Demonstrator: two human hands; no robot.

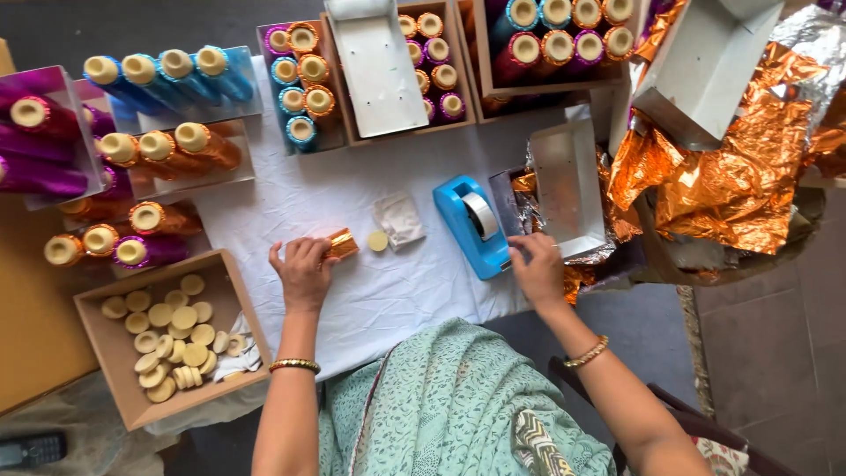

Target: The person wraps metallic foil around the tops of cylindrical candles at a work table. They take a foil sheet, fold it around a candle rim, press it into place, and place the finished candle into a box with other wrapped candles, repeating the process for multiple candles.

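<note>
Wrapping step, it seems: left hand (302, 271) pinches the orange foil-wrapped roll (340, 244) on the white counter (388, 295), left of the blue tape dispenser (474, 226). Right hand (536, 267), fingers curled, touches the dispenser's near end; tape needed next.

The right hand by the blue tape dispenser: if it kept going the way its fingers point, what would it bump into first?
Probably the open white box lying on foil, just beyond the right hand; the tape dispenser sits slightly aside.

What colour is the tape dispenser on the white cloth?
Bright blue plastic tape dispenser, clearest in the head view.
</note>
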